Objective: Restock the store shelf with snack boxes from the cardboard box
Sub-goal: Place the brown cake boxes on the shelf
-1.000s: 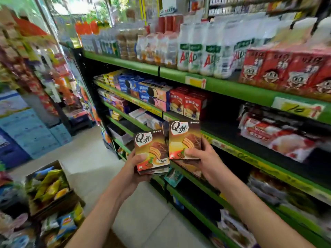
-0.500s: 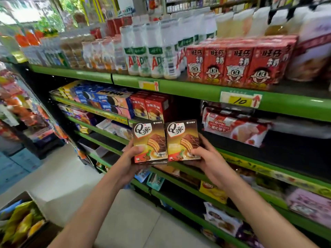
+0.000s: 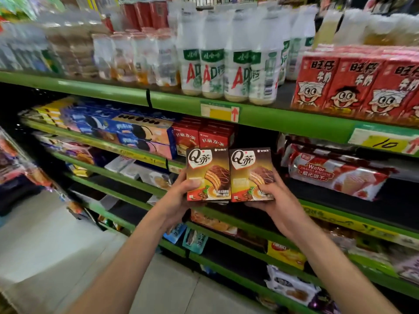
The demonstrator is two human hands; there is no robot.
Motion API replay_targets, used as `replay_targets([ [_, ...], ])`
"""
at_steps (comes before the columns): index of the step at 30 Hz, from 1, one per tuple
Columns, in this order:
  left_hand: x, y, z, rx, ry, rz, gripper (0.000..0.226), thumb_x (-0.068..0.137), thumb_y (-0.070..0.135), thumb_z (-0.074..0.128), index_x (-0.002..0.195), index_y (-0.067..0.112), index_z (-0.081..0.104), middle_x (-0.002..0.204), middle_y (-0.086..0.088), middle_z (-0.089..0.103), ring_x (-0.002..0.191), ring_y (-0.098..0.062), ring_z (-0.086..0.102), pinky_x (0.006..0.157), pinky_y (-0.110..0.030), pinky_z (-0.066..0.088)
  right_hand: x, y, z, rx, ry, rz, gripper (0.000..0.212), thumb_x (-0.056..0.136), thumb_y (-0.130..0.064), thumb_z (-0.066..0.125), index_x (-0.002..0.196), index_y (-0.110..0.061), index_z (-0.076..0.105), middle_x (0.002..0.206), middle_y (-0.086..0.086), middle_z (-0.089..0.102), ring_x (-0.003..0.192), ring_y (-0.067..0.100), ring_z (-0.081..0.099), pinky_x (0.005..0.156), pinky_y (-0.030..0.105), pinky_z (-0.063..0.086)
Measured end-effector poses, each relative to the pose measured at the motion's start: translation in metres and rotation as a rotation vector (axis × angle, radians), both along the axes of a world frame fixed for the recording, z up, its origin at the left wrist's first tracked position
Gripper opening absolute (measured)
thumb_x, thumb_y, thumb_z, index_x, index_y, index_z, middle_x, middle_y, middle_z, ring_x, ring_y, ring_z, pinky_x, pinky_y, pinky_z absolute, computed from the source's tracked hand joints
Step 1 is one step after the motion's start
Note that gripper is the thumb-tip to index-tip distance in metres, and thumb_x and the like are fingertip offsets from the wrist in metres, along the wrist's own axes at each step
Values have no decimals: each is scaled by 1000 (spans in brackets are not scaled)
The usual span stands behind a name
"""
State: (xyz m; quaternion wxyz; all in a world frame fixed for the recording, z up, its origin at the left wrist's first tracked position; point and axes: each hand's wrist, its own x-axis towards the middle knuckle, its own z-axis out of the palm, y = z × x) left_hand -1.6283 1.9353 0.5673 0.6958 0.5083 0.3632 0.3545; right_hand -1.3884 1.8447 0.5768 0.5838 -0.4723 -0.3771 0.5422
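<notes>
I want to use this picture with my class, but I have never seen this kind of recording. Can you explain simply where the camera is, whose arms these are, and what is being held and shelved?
There is no machine here. The single picture comes from a wide-angle camera worn on a person's head, looking forward and down, so the two bare arms are the wearer's own.

The left hand grips one brown and gold Q-brand chocolate pie box; at least one more box edge shows beneath it. The right hand grips a matching brown and gold box. Both are upright, side by side, in front of the green-edged metal store shelf.

Behind them on that shelf level stand red cardboard pie boxes, with a dark gap to their right, then a red and white wafer biscuit packet. On the level above stand white AD milk bottles and red milk cartons with cartoon faces.
</notes>
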Motion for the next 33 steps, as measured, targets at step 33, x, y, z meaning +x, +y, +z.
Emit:
replay_targets([
  [33,-37,20,-19,76,-151,-177,101,64,75,69,146,25,34,130,-9,63,112,-28,64,81,-40,58,-56,1,7,-72,25,-154,61,86,-67,34,126,-29,59,118,2,72,108,22,69,88,49,54],
])
